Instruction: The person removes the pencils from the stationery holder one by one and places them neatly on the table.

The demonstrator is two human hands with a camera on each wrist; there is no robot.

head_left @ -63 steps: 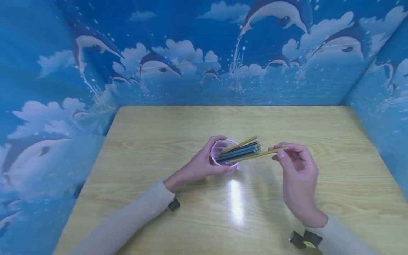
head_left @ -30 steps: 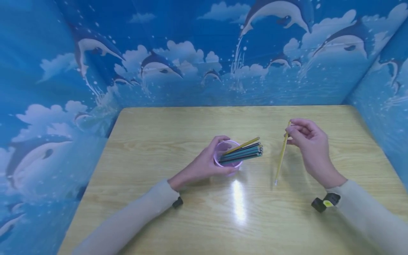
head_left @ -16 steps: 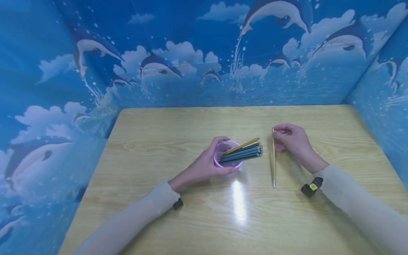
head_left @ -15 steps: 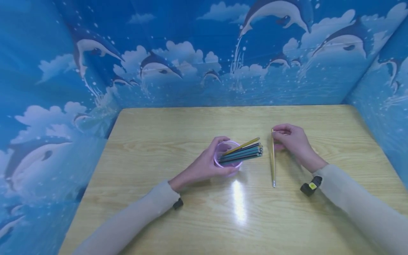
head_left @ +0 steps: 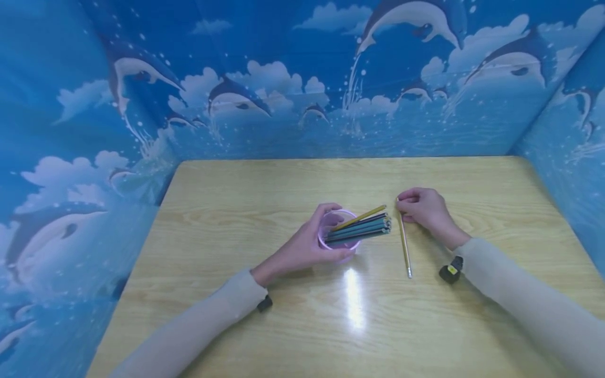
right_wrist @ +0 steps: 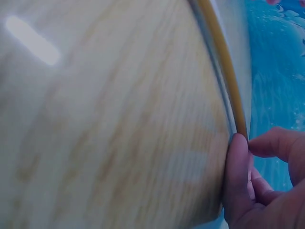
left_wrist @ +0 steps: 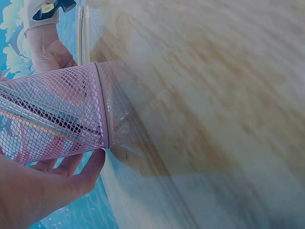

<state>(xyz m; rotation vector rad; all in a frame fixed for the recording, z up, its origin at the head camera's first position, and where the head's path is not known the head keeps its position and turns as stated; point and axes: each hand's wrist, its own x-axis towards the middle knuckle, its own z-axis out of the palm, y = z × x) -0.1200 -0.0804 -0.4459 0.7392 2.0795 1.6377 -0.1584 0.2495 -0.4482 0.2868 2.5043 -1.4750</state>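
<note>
My left hand [head_left: 307,244] grips a pink mesh pencil cup [left_wrist: 81,86], fingers and thumb around its sides. The cup's mouth faces up and tilts to the right in the head view. Inside leans a bunch of dark and teal pencils [head_left: 361,228], with one yellow pencil [head_left: 367,214] above them. To the right of the cup, my right hand [head_left: 425,209] pinches the far end of another yellow pencil [head_left: 404,244] between thumb and forefinger. That pencil runs along the tabletop, its eraser end toward me. In the right wrist view, the pinched tip is hidden by the fingers.
Everything is on a light wood-grain table [head_left: 264,336]. Blue dolphin-print sheets [head_left: 283,126] enclose its back and sides. A bright light reflection shows on the tabletop below the cup in the head view.
My right hand has brought the yellow pencil away from the cup's mouth, turned it and lowered it onto the table. Since then its far end has shifted slightly left. My left hand stays nearly still.
</note>
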